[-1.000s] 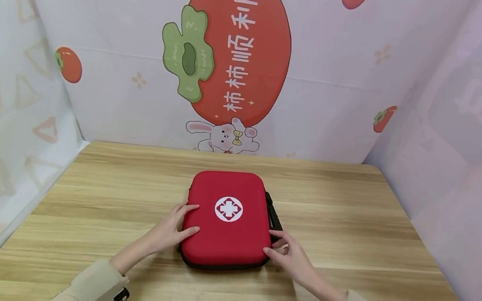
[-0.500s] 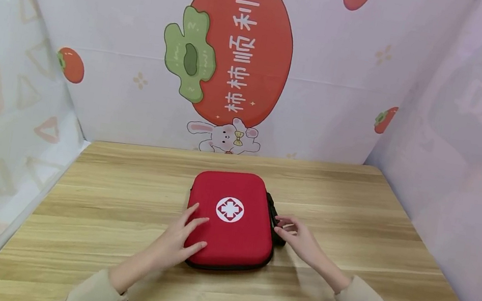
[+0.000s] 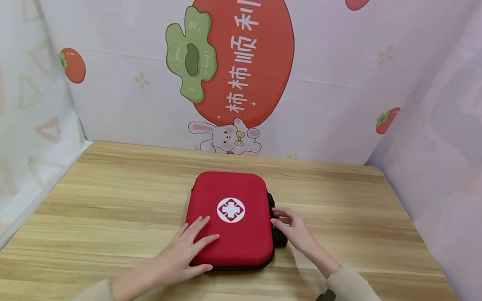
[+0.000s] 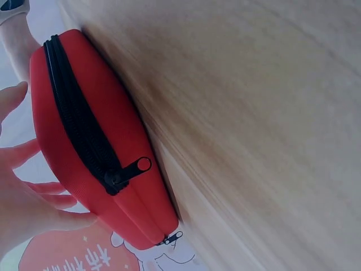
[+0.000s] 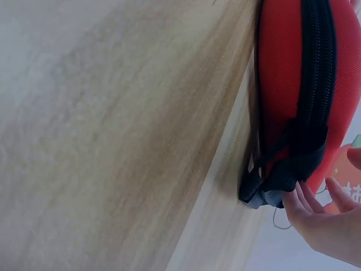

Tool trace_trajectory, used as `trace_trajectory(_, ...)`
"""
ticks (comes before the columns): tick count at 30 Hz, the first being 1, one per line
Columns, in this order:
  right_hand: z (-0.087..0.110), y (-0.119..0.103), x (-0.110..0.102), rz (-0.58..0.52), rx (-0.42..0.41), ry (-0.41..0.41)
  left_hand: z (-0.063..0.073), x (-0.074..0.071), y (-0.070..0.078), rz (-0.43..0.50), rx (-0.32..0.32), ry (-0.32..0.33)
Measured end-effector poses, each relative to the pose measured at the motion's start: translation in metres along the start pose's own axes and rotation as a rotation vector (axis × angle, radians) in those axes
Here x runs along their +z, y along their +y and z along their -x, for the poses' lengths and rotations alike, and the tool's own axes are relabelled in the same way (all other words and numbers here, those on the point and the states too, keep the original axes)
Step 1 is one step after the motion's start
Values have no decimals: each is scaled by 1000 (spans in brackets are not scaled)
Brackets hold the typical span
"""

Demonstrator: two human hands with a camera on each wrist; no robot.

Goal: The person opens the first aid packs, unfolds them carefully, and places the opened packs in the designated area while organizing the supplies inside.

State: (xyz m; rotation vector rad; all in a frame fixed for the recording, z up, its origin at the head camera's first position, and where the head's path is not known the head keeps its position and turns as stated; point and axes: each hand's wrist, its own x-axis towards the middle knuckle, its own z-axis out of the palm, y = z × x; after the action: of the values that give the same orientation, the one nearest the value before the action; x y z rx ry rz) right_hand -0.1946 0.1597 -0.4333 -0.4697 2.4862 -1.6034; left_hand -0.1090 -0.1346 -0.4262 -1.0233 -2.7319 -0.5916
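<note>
A red zippered first-aid case (image 3: 239, 243) lies flat and closed on the table, a white cross emblem (image 3: 230, 210) on its lid. My left hand (image 3: 180, 255) rests over its front left corner with fingers spread, the thumb down at the front edge. In the left wrist view a black zipper pull (image 4: 135, 170) sticks out from the zipper, away from that hand's fingers. At the case's right side my right hand (image 3: 296, 230) has its fingertips at the black carry strap (image 5: 287, 172); its thumb stands apart from the fingers in the right wrist view.
The wooden table (image 3: 135, 182) extends around the case on all sides. Behind it hangs a printed backdrop (image 3: 334, 81), with pale patterned sheets to the left and right. A second zipper pull (image 4: 172, 238) shows at the case's far end.
My left hand has slid from the case's left edge to its front left corner. My right hand has left the front right corner and moved back along the side to the strap.
</note>
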Motion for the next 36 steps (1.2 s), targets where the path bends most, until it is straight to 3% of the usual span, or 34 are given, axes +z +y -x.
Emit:
trace_trajectory(9,-5,2,6,5,41,-11,0,6,-2,-27,-17,-47)
trace_trajectory(20,-3,-1,10,-22,151,13,0,9,-5,-38,7,-6)
trace_trajectory(36,1,-3,14,-14,111,19,-4,11,-4,-143,17,11)
